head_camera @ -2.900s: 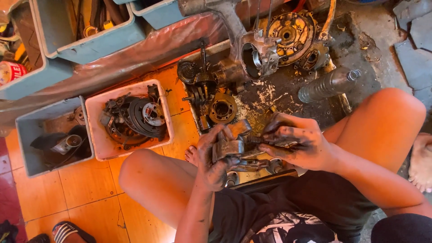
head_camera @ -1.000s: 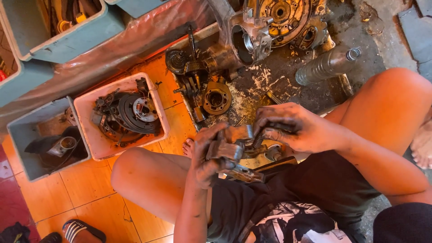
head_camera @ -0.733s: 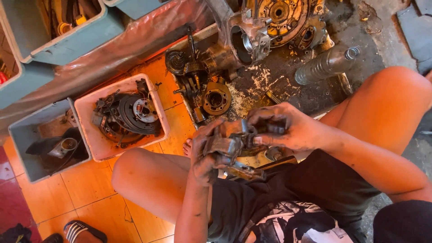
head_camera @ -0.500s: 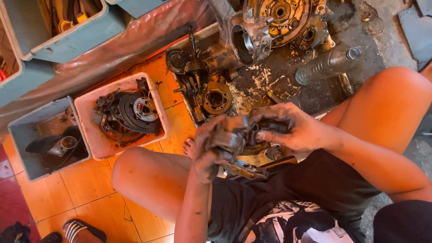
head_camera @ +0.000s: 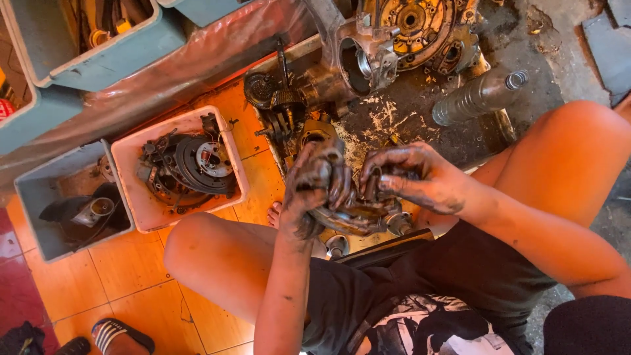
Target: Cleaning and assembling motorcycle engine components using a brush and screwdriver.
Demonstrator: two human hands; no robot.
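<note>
I sit on the floor with my knees spread. Both greasy hands hold a dirty metal engine part [head_camera: 355, 213] between my legs. My left hand [head_camera: 315, 187] is wrapped over its left end, fingers curled tight. My right hand [head_camera: 414, 181] grips its upper right side with oily fingers. The part's shape is mostly hidden by my hands. Just beyond them lie oily gears and shafts [head_camera: 282, 108] and a large engine case [head_camera: 394, 33] on a blackened metal tray [head_camera: 407, 112].
A white tub [head_camera: 131, 164] of clutch parts and a grey tub [head_camera: 29, 197] stand on the orange tiles at left. Blue crates [head_camera: 98, 62] line the top left. A ribbed plastic bottle [head_camera: 476, 98] lies at upper right. A sandal [head_camera: 121, 335] sits bottom left.
My left hand has turned and lifted over the part's left end, rotating the part between both hands. The view has shifted slightly; the tubs and engine case stay put.
</note>
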